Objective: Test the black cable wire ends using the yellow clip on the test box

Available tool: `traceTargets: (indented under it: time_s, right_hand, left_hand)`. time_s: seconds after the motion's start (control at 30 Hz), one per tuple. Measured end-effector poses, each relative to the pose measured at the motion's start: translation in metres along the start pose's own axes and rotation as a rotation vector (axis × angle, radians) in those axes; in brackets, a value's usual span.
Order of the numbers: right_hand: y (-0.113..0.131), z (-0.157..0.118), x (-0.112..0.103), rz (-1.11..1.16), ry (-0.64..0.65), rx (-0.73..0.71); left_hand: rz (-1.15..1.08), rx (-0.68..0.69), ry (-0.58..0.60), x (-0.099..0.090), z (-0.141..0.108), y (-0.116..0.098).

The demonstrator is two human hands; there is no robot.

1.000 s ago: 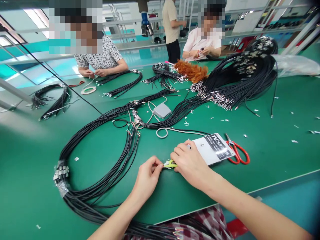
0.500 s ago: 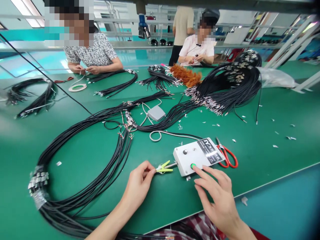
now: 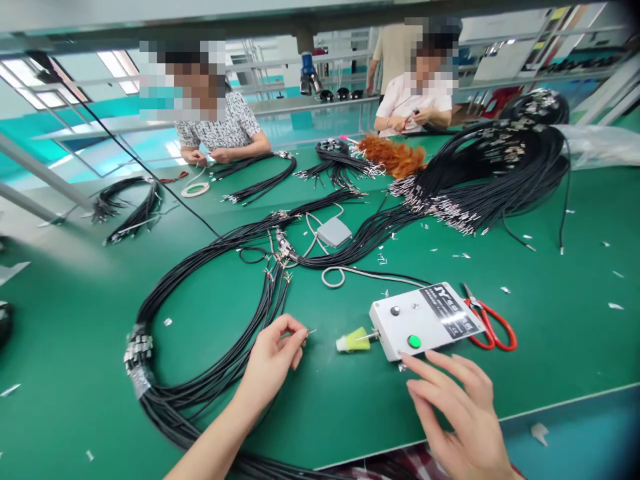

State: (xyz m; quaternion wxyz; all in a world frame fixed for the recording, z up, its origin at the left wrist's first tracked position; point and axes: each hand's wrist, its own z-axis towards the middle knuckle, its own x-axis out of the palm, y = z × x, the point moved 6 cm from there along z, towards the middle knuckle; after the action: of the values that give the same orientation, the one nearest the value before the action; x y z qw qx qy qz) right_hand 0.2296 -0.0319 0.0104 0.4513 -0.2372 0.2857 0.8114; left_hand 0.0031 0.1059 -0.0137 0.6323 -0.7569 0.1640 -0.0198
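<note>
Pinched in my left hand (image 3: 280,347) is a wire, its thin bare tip poking out past the fingertips toward the right. My left hand is apart from the yellow-green clip (image 3: 358,339), which sits on the shaft of a white control box (image 3: 404,317) and looks blurred. The box carries a green button (image 3: 414,341), a black knob (image 3: 395,311) and a dark label reading JY. My right hand (image 3: 457,400) hovers at the box's lower edge, fingers spread and holding nothing, off the button. A bundle of black cables (image 3: 165,293) curves round to the left of my left hand.
Red-handled scissors (image 3: 493,327) lie against the box's right end. Behind are a grey pedal-like block (image 3: 335,231), a big black cable heap (image 3: 465,180) and an orange duster (image 3: 393,157). Two co-workers sit across the green table (image 3: 320,413); wire scraps are scattered about.
My left hand has drawn the wire away from the clip, leftward. My right index finger has come off the green button. The clip has turned and looks blurred. The view has shifted left.
</note>
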Motion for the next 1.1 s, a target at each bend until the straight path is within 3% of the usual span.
traceTargets:
  time_s: [0.13,0.27,0.5,0.83,1.1]
  right_hand:
    - [0.016,0.002,0.006,0.074,0.028,-0.021]
    - [0.02,0.026,0.018,0.073,0.068,0.048]
    - [0.007,0.068,0.065,-0.138,0.428,-0.064]
    - [-0.005,0.082,0.085,-0.137,0.718,-0.061]
    - [-0.003,0.087,0.091,-0.151,0.745,-0.101]
  left_hand:
    - [-0.025,-0.041,0.089,0.012,-0.008,0.001]
    - [-0.061,-0.093,0.156,0.026,-0.017,0.01]
    - [-0.073,-0.104,0.137,0.031,-0.019,0.014]
    - [-0.044,-0.053,0.156,0.037,-0.015,0.016]
    - [0.022,-0.014,0.077,0.038,-0.009,0.02]
